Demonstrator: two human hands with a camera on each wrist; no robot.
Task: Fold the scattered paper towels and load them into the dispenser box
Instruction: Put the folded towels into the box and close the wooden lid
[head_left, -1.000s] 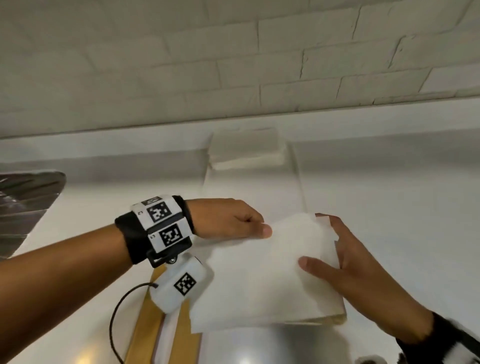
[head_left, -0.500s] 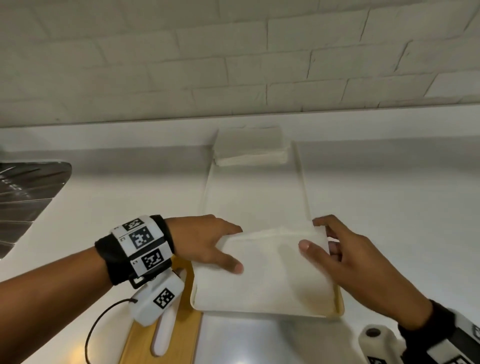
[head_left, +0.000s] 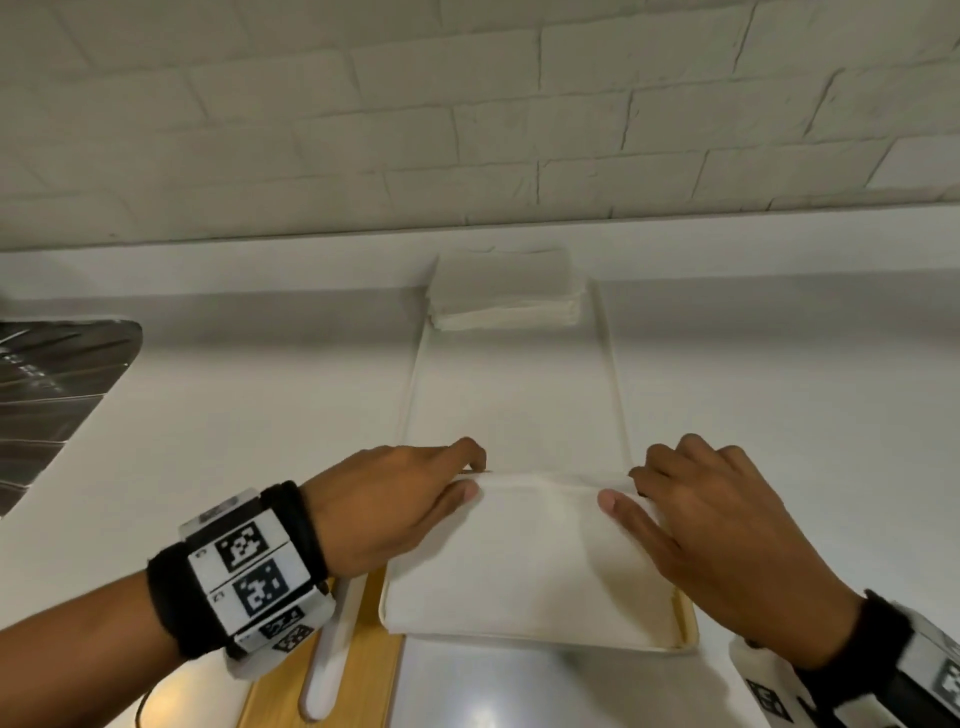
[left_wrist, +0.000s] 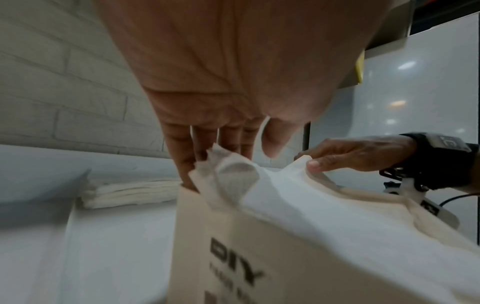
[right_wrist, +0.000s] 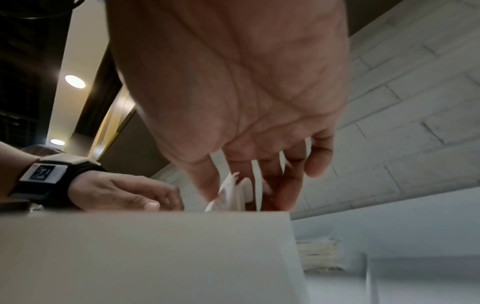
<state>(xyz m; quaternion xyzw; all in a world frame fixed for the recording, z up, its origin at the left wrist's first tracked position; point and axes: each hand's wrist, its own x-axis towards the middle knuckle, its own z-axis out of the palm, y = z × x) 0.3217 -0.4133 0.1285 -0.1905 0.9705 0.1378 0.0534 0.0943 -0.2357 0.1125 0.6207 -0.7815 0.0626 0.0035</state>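
Note:
A white paper towel (head_left: 535, 551) lies spread over the open top of the white dispenser box (head_left: 685, 623), near the counter's front. My left hand (head_left: 470, 473) pinches the towel's far left corner at the box edge, thumb on top and fingers behind. My right hand (head_left: 628, 486) pinches the far right corner the same way. In the left wrist view the left hand's fingers (left_wrist: 187, 164) point down behind the crumpled corner of the towel (left_wrist: 311, 205), above the box (left_wrist: 233, 257) printed "DIY". In the right wrist view the box wall (right_wrist: 155, 257) hides most of the towel.
A stack of folded towels (head_left: 504, 296) sits at the back against the brick wall, on a long white sheet or tray (head_left: 519, 405). A wooden lid (head_left: 374, 675) with a white slot lies left of the box. A shiny metal surface (head_left: 52, 389) is at far left.
The towel, first held up over the box, has been laid down on it. Both hands have slid from its middle to its far corners.

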